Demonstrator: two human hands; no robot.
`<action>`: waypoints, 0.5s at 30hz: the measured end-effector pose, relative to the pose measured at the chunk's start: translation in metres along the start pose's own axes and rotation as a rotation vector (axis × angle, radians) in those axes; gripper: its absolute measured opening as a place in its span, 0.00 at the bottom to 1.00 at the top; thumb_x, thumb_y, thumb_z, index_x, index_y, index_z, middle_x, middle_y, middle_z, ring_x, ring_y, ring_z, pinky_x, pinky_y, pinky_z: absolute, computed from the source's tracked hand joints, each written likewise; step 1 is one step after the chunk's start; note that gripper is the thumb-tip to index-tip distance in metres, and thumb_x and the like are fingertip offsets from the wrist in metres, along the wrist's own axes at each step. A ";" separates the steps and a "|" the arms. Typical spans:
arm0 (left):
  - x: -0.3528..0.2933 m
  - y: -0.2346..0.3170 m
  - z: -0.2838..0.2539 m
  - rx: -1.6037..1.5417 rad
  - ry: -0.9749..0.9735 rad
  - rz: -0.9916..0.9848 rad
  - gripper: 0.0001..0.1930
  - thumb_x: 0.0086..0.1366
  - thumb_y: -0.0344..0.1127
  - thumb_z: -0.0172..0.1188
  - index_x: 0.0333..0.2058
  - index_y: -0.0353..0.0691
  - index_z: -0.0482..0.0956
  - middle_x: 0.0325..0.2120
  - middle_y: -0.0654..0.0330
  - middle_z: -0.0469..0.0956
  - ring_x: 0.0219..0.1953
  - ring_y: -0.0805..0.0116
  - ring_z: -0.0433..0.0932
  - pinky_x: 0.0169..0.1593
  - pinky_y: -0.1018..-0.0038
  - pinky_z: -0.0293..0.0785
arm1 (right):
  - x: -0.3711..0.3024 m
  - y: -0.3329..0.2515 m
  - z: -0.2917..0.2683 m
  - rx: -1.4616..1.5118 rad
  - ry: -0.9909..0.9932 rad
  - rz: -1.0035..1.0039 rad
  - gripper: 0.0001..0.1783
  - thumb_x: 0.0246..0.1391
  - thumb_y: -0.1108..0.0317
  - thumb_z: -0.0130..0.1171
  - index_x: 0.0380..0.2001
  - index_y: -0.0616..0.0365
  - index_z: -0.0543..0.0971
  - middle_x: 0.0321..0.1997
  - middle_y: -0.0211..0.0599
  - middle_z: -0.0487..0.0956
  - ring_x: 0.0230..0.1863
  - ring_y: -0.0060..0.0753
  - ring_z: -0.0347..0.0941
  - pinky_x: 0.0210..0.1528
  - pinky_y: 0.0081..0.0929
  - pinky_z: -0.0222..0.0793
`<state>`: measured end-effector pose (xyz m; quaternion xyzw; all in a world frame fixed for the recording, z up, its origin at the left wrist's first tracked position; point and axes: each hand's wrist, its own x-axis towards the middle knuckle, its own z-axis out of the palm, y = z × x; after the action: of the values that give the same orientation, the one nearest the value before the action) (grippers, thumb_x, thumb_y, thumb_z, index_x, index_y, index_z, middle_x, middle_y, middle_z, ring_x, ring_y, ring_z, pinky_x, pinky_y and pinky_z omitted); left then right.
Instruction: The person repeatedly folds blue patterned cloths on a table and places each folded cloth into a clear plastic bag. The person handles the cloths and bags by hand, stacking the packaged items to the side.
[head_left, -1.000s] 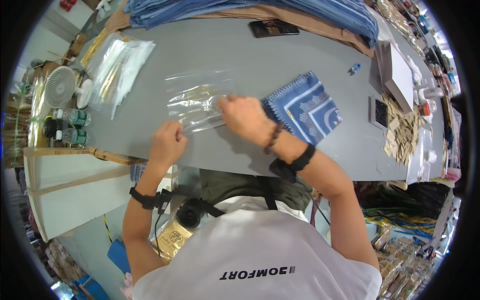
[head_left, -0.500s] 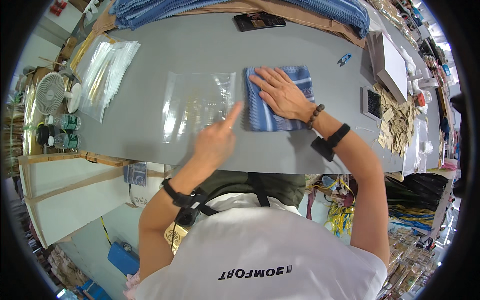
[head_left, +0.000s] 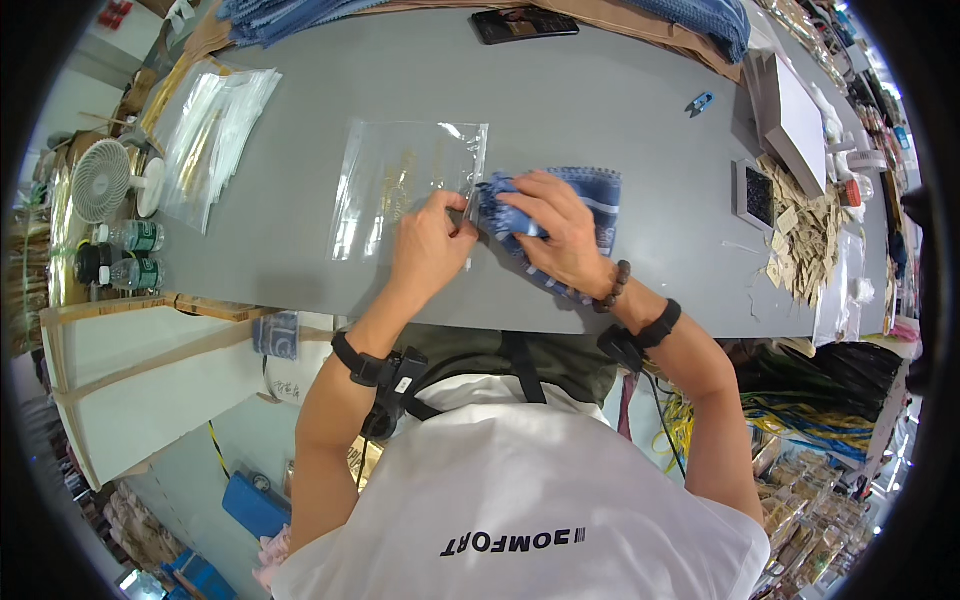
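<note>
A clear plastic bag (head_left: 370, 200) with faint gold print lies flat in the middle of the grey table. My left hand (head_left: 430, 240) has its thumb and fingers pinched on the bag's right edge, which stands up slightly. Just to the right is a folded blue-and-white patterned cloth (head_left: 598, 190) with a toothed edge. My right hand (head_left: 562, 232) is closed round the cloth, bunching its left end against the bag's edge. The right palm and fingers hide the middle of the cloth. Whether any cloth is inside the bag, I cannot tell.
More clear bags (head_left: 215, 130) lie in a pile at the left, near a small white fan (head_left: 103, 183) and bottles (head_left: 135, 272). A phone (head_left: 525, 25) and blue cloths (head_left: 300, 18) are at the far edge. Blue thread snips (head_left: 700, 104), a small box (head_left: 754, 195) and paper tags (head_left: 805, 235) occupy the right.
My right hand has gone from lying flat on the cloth to gripping it, and the cloth's left end is now bunched. My left hand has gone from a pointing finger to pinching the bag's edge.
</note>
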<state>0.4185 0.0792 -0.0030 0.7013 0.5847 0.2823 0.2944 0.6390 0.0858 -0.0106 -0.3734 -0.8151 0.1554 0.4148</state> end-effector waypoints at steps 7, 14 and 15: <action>-0.014 0.010 -0.008 -0.261 0.042 0.071 0.11 0.66 0.32 0.63 0.47 0.39 0.79 0.20 0.55 0.80 0.22 0.59 0.81 0.31 0.64 0.77 | 0.033 -0.004 0.042 -0.270 -0.188 0.126 0.29 0.58 0.60 0.63 0.61 0.61 0.78 0.68 0.57 0.72 0.73 0.58 0.62 0.77 0.52 0.52; 0.056 -0.036 -0.058 0.064 0.078 0.133 0.10 0.65 0.33 0.65 0.44 0.41 0.83 0.31 0.52 0.80 0.34 0.52 0.82 0.41 0.60 0.78 | 0.032 -0.026 0.042 -0.179 -0.446 -0.151 0.34 0.63 0.52 0.61 0.68 0.58 0.72 0.71 0.58 0.68 0.75 0.58 0.59 0.78 0.53 0.51; 0.060 -0.040 -0.058 0.041 -0.051 0.123 0.09 0.64 0.33 0.66 0.42 0.41 0.84 0.32 0.52 0.80 0.36 0.52 0.82 0.42 0.60 0.78 | 0.034 -0.031 0.044 -0.134 -0.500 -0.209 0.34 0.64 0.52 0.60 0.67 0.59 0.72 0.70 0.57 0.69 0.75 0.57 0.60 0.77 0.52 0.52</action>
<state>0.3588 0.1489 0.0097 0.7487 0.5383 0.2700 0.2769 0.5770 0.0930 -0.0007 -0.2639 -0.9347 0.1449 0.1888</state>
